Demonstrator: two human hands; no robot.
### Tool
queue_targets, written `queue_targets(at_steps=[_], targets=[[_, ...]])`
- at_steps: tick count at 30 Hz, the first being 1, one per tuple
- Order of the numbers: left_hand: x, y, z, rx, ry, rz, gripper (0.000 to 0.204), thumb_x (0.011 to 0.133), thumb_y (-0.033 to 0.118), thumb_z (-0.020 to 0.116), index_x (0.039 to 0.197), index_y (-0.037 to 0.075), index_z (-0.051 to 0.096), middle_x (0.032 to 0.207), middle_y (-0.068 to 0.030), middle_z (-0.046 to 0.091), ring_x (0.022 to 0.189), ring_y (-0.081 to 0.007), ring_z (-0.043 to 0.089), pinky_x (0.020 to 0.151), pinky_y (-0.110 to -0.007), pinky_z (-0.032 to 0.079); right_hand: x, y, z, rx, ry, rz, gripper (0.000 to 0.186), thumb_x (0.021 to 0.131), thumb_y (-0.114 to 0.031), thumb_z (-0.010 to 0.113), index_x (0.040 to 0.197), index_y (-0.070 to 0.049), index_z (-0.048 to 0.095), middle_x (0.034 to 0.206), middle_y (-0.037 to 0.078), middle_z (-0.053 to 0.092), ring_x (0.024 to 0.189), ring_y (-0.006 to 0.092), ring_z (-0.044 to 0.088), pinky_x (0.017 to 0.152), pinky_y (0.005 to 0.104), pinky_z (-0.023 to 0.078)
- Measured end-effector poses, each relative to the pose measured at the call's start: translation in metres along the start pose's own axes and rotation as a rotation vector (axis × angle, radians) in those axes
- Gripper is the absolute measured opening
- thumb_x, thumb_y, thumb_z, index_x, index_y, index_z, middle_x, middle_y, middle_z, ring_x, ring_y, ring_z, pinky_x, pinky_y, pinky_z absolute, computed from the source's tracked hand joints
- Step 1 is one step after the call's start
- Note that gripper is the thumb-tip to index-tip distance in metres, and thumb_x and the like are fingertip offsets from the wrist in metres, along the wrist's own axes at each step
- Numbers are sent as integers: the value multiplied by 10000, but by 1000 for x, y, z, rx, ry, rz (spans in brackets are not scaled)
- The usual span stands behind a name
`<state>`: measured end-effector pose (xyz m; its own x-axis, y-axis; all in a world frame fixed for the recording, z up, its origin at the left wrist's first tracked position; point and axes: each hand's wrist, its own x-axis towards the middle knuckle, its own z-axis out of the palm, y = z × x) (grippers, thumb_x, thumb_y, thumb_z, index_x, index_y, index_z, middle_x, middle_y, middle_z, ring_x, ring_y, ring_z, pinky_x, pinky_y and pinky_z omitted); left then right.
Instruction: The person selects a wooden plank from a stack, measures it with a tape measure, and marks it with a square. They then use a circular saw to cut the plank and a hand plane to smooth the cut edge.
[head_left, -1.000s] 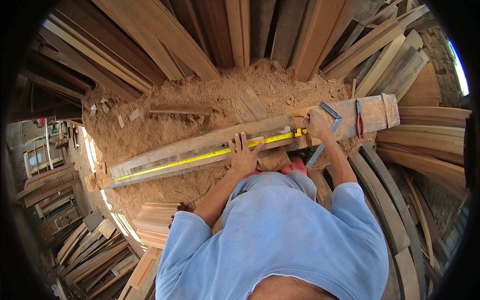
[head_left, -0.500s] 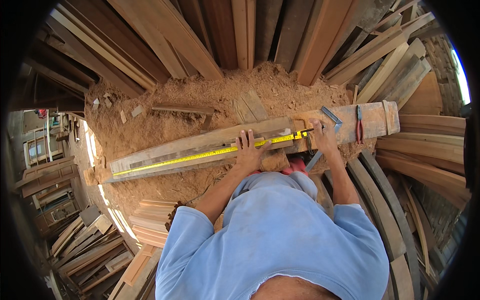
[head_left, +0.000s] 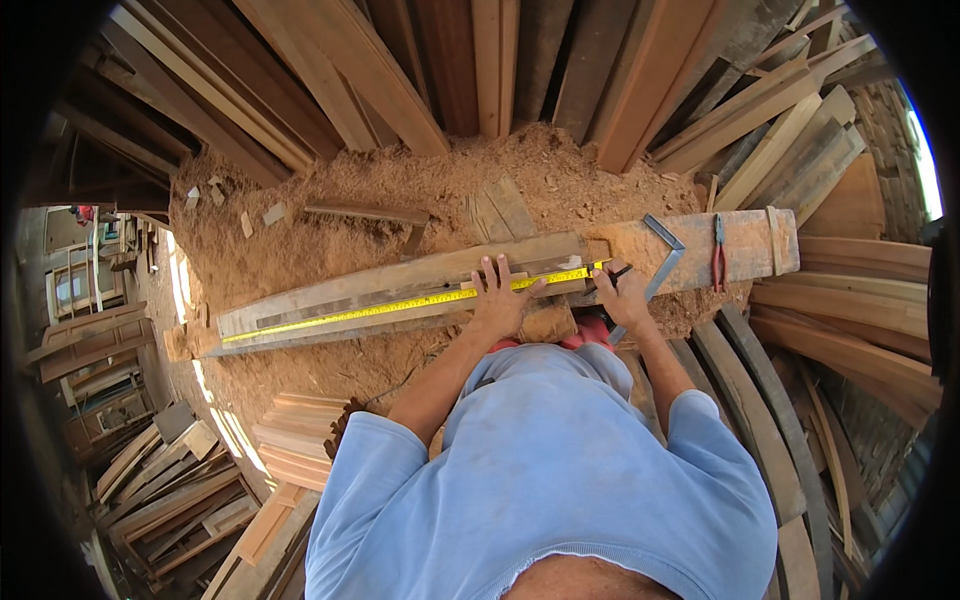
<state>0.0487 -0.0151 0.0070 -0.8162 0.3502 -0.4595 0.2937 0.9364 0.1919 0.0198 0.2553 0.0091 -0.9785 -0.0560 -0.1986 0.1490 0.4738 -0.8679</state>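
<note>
A yellow tape measure blade [head_left: 400, 304] lies stretched along a long wooden board [head_left: 420, 268], running from its left end to my right hand. My left hand [head_left: 498, 303] rests on the blade and board, fingers spread, holding nothing. At the blade's right end my right hand [head_left: 623, 297] is closed around a dark, slim, pen-like thing [head_left: 622, 271], partly hidden by the fingers. The tape's case cannot be made out. Just right of that hand lies a metal try square [head_left: 668, 262]. Red-handled pliers [head_left: 719, 262] sit farther right on a thick plank [head_left: 755, 235].
Sawdust [head_left: 330, 240] covers the ground around the board, with wood offcuts [head_left: 365, 213] on it. Upright planks [head_left: 445, 70] lean along the far side. Curved boards [head_left: 750, 400] lie to the right, and stacked timber [head_left: 290, 440] to the lower left.
My right hand has moved left and slightly nearer to me, away from the try square toward the blade's end. The left hand stays in place on the tape.
</note>
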Motion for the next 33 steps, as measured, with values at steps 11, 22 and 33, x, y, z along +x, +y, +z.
queue_targets(at_steps=[11,22,33], targets=[[3,-1,-2,-20,-57,-12,731,920,238,607,1552,497,347,1627,-381,77,1465,-657,58,1130,-779,132,1,9,11,-104,-164,-130,215,849,-195,672,961,-14,644,759,138,640,681,296,616,630,409,485],[3,-3,-1,-2,-77,-8,796,892,263,660,1570,490,309,1625,-384,67,1466,-658,47,1131,-778,145,11,14,17,-77,-204,-131,175,827,-163,635,919,-14,652,775,175,684,722,350,675,669,425,537],[5,-4,3,19,-72,1,823,869,269,687,1571,481,315,1620,-392,56,1461,-663,39,1121,-786,149,12,24,26,-13,-151,-170,123,853,-127,632,905,-16,645,738,156,668,655,304,656,627,399,527]])
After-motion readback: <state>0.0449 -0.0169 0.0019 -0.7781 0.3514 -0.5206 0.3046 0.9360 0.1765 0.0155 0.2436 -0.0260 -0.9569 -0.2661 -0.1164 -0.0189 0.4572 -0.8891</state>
